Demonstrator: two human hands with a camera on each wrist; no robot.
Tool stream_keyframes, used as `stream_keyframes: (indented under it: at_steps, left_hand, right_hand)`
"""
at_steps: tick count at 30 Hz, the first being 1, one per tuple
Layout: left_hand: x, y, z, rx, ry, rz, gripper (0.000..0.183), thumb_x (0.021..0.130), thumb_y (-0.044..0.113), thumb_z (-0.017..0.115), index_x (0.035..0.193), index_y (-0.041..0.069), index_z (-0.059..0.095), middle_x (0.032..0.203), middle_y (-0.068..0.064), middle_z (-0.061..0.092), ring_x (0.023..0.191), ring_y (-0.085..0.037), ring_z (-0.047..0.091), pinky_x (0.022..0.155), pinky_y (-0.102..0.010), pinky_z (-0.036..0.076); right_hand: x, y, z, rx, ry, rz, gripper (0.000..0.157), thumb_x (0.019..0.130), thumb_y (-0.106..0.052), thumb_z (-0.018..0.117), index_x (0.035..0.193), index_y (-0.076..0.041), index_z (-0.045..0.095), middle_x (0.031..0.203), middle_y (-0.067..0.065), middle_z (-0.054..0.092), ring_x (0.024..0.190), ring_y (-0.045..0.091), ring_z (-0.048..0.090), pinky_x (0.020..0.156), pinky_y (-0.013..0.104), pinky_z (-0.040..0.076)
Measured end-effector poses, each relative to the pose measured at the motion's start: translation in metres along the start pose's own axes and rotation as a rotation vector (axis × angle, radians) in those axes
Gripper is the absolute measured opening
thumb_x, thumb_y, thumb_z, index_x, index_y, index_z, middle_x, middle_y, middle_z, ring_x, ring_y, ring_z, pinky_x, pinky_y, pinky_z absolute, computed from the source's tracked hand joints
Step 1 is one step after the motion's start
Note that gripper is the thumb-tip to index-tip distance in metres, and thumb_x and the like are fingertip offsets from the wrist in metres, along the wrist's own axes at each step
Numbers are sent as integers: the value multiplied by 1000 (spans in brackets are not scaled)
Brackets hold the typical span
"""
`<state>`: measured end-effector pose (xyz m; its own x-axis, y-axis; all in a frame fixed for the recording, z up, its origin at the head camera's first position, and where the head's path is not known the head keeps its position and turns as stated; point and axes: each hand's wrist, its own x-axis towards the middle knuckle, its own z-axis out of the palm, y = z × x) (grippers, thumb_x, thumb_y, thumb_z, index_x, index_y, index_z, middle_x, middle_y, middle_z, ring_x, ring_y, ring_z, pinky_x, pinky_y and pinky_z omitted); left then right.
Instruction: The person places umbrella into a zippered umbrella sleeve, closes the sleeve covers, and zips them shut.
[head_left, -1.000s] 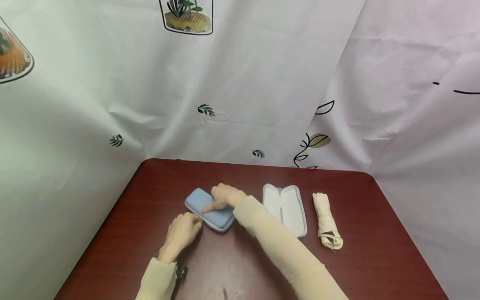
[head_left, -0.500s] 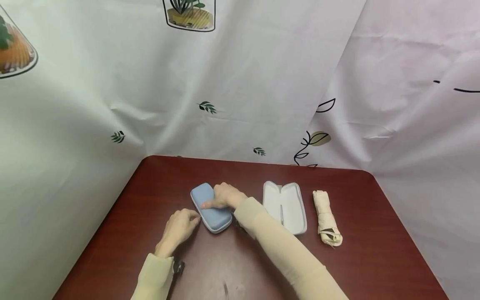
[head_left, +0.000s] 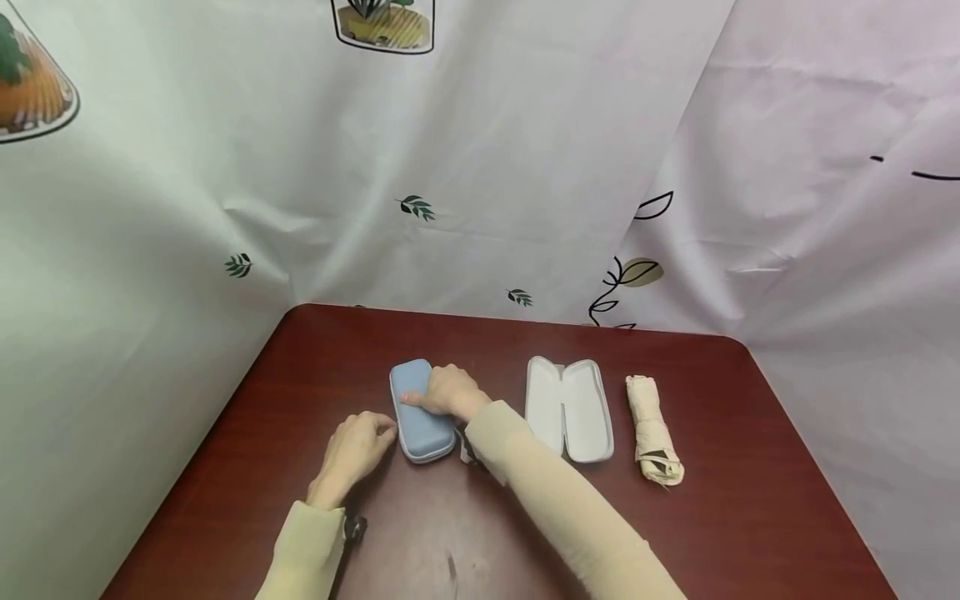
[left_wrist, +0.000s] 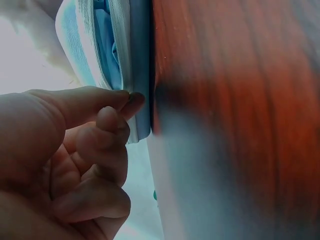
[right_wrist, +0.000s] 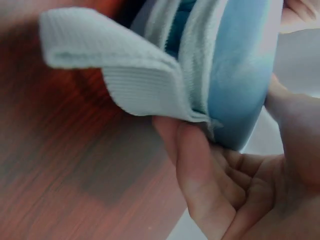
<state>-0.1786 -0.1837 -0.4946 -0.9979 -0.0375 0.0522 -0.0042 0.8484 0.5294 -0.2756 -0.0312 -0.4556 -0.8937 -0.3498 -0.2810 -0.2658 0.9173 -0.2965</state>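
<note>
A blue zip case (head_left: 422,425) with a pale zipper band lies on the table, its long side running away from me. My right hand (head_left: 450,390) grips its right side, thumb on the lid and fingers curled round the edge. In the right wrist view a pale fabric loop (right_wrist: 140,85) sticks out from the case's end beside those fingers. At the left side, my left hand (head_left: 356,450) pinches the zipper pull (left_wrist: 131,96) between thumb and forefinger; the pull is mostly hidden. Behind that pinch the zipper tape (left_wrist: 120,60) stands parted, showing blue lining.
An open white case (head_left: 588,408) lies right of the blue one, near my right sleeve (head_left: 555,492). Further right is a tied roll of cream cloth (head_left: 651,425). The brown table (head_left: 735,500) ends at a hanging white printed sheet (head_left: 480,167).
The blue case has turned clockwise on the table, its far end swinging right and its near end left. My left hand has shifted slightly left; my right hand keeps its grip.
</note>
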Motion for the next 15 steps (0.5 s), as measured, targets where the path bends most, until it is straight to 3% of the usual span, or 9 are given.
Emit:
stream_keyframes:
  at_steps: [9,15]
  left_hand:
    - [-5,0,-4,32,-42,3,13,84,11,66,87,17,77,86,-1,71,69,-18,60,60,-45,47]
    - [-8,1,-4,50,-59,-2,13,85,11,65,89,16,77,90,-3,72,73,-20,62,65,-47,49]
  right_hand:
    - [-8,-6,2,82,17,68,72,82,-68,62,111,-3,66,76,6,59,58,17,58,49,30,46]
    - [-9,0,5,229,-21,84,69,83,-63,65,110,0,63,73,9,59,50,18,62,45,32,50]
